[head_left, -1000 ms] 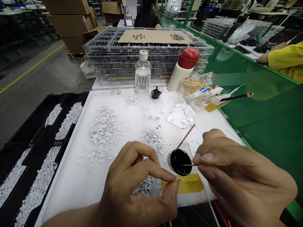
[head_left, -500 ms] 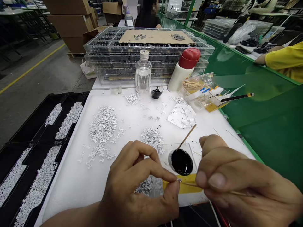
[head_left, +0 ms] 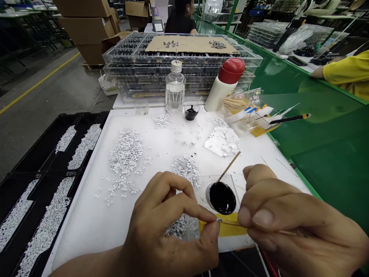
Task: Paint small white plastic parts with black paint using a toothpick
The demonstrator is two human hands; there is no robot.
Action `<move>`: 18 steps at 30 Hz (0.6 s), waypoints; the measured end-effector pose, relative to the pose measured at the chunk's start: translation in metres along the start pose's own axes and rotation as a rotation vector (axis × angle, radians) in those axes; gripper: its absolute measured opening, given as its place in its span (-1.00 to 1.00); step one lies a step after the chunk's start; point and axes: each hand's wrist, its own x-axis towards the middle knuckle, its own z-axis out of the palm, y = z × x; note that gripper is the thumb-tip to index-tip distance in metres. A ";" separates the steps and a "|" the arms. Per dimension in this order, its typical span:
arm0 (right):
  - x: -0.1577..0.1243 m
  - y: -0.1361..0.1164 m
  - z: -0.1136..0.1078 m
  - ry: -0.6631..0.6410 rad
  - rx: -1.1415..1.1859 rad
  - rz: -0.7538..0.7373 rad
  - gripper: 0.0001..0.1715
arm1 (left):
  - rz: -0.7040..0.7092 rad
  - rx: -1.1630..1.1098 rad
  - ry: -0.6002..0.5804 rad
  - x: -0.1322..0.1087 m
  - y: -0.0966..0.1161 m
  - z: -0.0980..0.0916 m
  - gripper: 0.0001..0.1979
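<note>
Head view: left hand [head_left: 170, 231], grip pinched on part [head_left: 219, 220] over worktop [head_left: 95, 215] near edge; right hand [head_left: 288, 223], grip clamped on stick [head_left: 230, 223], tip gone from dish [head_left: 222, 198] to part since a second ago, so dabbing looks begun.

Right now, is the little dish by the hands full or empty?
Full, or nearly: black liquid covers the dish almost to its rim, and a wooden stick leans in it.
</note>
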 end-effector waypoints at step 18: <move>0.001 -0.009 0.007 0.322 -0.059 0.017 -0.79 | 0.010 -0.002 0.029 0.001 0.001 -0.005 -0.81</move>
